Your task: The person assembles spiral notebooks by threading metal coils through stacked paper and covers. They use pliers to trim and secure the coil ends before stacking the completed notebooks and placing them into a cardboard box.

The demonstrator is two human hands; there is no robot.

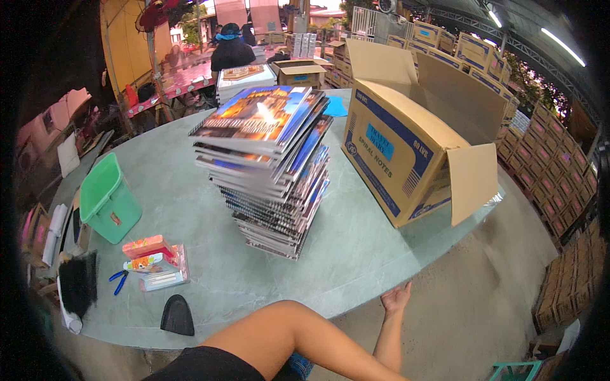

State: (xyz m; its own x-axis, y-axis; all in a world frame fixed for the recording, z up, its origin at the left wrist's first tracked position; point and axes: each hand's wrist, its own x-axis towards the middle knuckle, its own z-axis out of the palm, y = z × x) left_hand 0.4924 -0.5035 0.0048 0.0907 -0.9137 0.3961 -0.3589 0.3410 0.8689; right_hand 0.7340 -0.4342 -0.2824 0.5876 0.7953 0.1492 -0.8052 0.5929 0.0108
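My right hand (397,297) hangs open with spread fingers just below the near edge of the grey-green table (356,254), holding nothing. My left hand is out of view. A bare bent knee above black shorts (286,330) rises at the lower edge. On the table ahead stands a tall, leaning stack of spiral notebooks (273,171) with colourful covers. To its right an open brown cardboard box (406,159) with blue markings lies tipped, flaps spread.
A green plastic bin (108,203), packets of coloured stationery (155,260), blue scissors (117,280), a black brush (79,286) and a black pad (176,315) sit at the table's left. A person in black (232,51) works at the back. Stacked cartons (559,190) line the right.
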